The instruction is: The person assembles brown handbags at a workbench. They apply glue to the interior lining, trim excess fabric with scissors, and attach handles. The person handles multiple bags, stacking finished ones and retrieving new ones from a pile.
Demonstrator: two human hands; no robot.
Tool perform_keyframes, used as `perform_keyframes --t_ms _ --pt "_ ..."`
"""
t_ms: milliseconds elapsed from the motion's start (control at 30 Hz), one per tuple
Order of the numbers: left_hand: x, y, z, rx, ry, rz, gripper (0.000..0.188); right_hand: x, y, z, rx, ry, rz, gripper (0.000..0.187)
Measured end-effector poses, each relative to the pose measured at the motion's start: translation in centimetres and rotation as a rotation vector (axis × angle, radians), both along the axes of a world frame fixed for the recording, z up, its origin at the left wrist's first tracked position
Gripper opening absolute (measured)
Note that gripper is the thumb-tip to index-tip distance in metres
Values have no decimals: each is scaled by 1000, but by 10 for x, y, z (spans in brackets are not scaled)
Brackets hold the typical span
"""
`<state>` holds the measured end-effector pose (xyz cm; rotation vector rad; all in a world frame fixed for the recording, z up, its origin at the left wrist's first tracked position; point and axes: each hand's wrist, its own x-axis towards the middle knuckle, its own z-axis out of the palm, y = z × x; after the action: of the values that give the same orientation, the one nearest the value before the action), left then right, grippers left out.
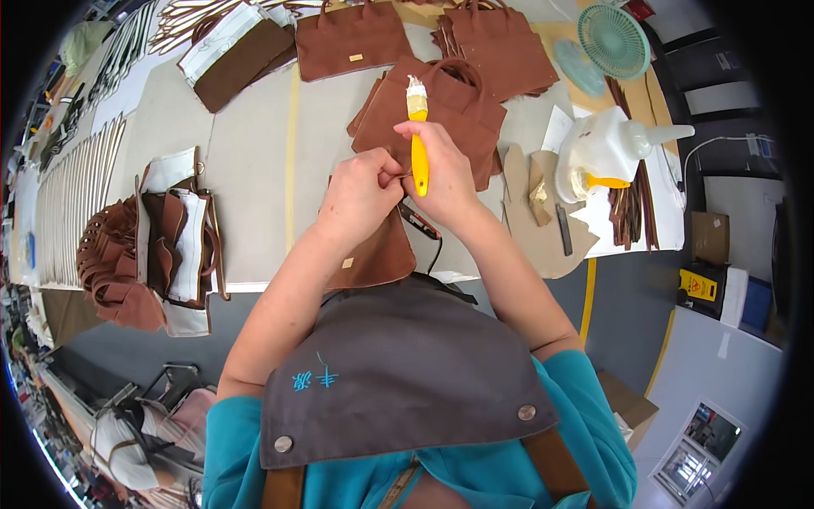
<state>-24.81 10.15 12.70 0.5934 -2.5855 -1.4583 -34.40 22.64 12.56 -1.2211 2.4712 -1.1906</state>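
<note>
My right hand is closed around a flat paintbrush with a yellow handle. Its whitish bristles point away from me. Beside it, my left hand pinches a thin brown edge that looks like leather; both hands' fingertips meet there and partly hide it. Below them, a brown leather bag panel with a small gold plate lies at the table's near edge. Just right of this panel is a slim black tool with a cord. Beyond my hands lies a stack of brown leather bag panels with handles.
At right, a white spouted bottle stands near a second yellow brush, leather scraps and a knife. A green fan is behind. Unfinished brown bags sit at left; more panels lie along the back.
</note>
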Motion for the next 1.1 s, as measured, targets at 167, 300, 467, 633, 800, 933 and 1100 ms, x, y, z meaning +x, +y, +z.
perform_keyframes --t_ms 167,300,467,633,800,933,1100 --pt "-3 -5 3 3 -23 -17 12 2 8 -14 -135 -119 -47 57" --pt "-4 -5 8 -13 -67 -36 13 3 14 -13 -211 -261 -65 56" --pt "-6 -2 9 -58 -7 -38 12 3 19 -16 -302 -253 -102 47" --pt "-6 -5 14 -56 -30 -44 12 -10 42 17 -604 -510 -234 10" --pt "-3 -7 16 -25 -77 -42 17 -29 74 51 -712 -851 -142 27" --pt "-4 -8 13 55 -68 -73 19 -24 64 39 -683 -968 -140 31" --pt "-4 -11 14 59 -68 -89 19 -29 52 34 -602 -975 -220 35"
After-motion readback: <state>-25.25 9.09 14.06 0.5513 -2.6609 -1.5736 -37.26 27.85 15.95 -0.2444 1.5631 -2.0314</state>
